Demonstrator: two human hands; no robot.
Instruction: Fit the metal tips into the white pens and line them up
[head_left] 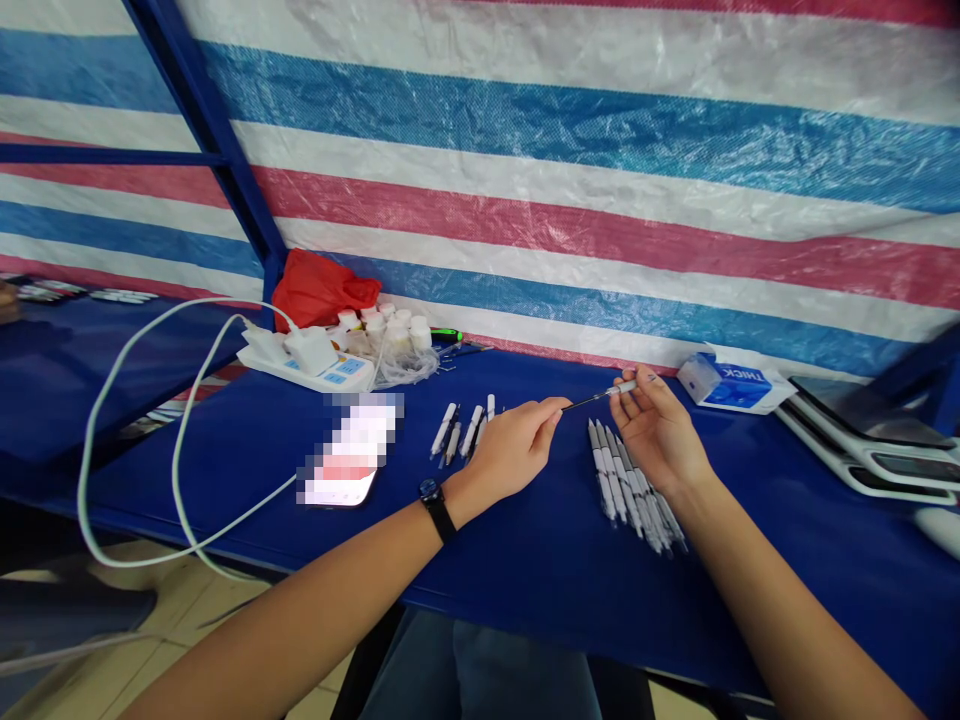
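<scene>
My left hand [514,445], with a black band on its wrist, pinches one end of a thin dark pen refill [587,401]. The refill's other end meets a short white pen part [622,387], which my right hand [660,430] holds between thumb and fingertips, palm turned up. Whether the refill sits inside that part is too small to tell. Below my right hand lies a row of several white pens [619,475], side by side. Beside my left hand are several loose white pen pieces [470,430], some partly hidden behind the hand.
A lit phone [349,455] lies left on the blue table [525,570], near a power strip [330,372] with looping white cables. Behind stand a red bag [319,283] and small white-capped bottles [397,330]. At right are a blue-white box [735,385] and stacked scale-like devices [877,440].
</scene>
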